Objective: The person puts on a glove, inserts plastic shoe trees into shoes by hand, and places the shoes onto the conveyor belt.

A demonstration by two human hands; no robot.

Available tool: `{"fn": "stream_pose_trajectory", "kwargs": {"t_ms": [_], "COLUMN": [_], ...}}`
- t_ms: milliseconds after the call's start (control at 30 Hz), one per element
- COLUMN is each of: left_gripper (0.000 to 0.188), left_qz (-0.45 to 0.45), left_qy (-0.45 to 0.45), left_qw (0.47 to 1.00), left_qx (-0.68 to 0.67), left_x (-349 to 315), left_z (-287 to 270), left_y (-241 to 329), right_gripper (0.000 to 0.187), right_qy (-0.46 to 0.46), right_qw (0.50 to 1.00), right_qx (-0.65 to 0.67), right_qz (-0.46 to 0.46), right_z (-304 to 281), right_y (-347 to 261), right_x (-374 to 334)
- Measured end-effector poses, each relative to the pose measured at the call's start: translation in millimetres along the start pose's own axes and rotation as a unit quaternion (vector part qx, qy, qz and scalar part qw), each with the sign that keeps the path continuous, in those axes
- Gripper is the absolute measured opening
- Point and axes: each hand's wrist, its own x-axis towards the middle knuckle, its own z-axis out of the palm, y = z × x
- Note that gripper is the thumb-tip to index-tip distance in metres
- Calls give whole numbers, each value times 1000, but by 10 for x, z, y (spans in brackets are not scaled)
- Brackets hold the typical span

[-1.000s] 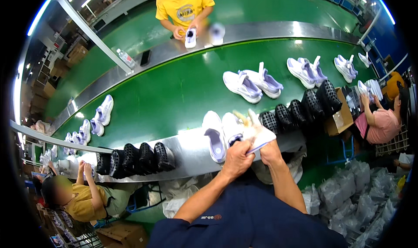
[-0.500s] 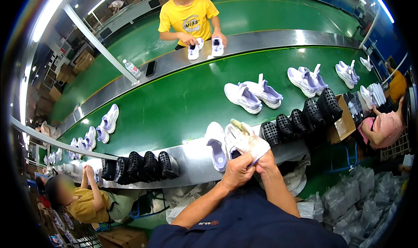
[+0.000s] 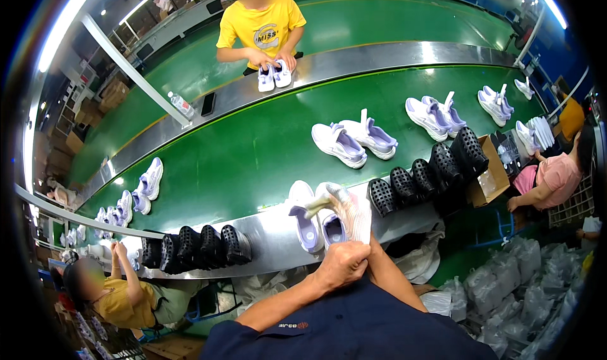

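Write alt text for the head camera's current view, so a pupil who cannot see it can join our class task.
A person's closed left hand appears to grip the cuff of a white glove on the right hand, beside white-and-lavender shoes. Black perforated forms line the green worktop; opposite, a co-worker handles similar shoes.
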Motion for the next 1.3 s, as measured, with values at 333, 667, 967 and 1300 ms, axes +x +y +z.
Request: {"fn": "stream_pose_trajectory", "kwargs": {"t_ms": [333, 667, 967, 1300], "left_gripper": [22, 17, 9, 12], "left_qz": [28, -99, -42, -276], "left_qy": [-49, 55, -23, 26], "left_qw": [998, 991, 959, 961], "left_qx": [-32, 71, 280, -16], "left_x": [-138, 16, 208, 472], "left_z": [-144, -276, -568, -374], "left_y": [71, -57, -221, -422], "right_gripper": [42, 60, 57, 77], "right_qy": [-116, 97, 79, 86], "right_qw": [988, 800, 641, 531], "right_qx": [99, -577, -763, -836], "right_qz": [-10, -135, 19, -113], "right_z": [193, 21, 30, -277], "right_y": [272, 221, 281, 421], "right_x": [40, 431, 536, 593]}}
